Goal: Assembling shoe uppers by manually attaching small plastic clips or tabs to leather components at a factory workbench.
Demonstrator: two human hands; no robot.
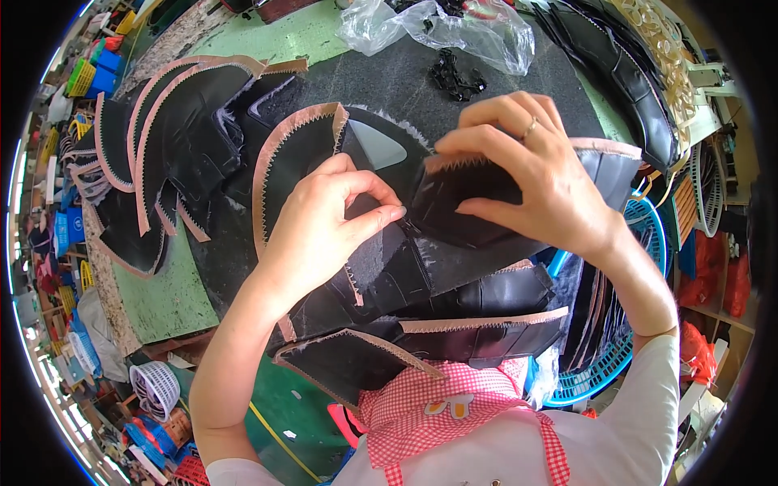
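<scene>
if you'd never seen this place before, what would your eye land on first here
Probably the left hand and the ringed right hand, close together mid-picture over black pieces with pink, zigzag edging. Next might come the red-and-white checked apron at the bottom, with its fried-egg patch. The crumpled clear plastic bag at the top also catches the light.

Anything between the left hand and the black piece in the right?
Nothing visible: the left hand pinches close beside the black piece, which the right hand holds. Whether it touches the piece is unclear.
</scene>
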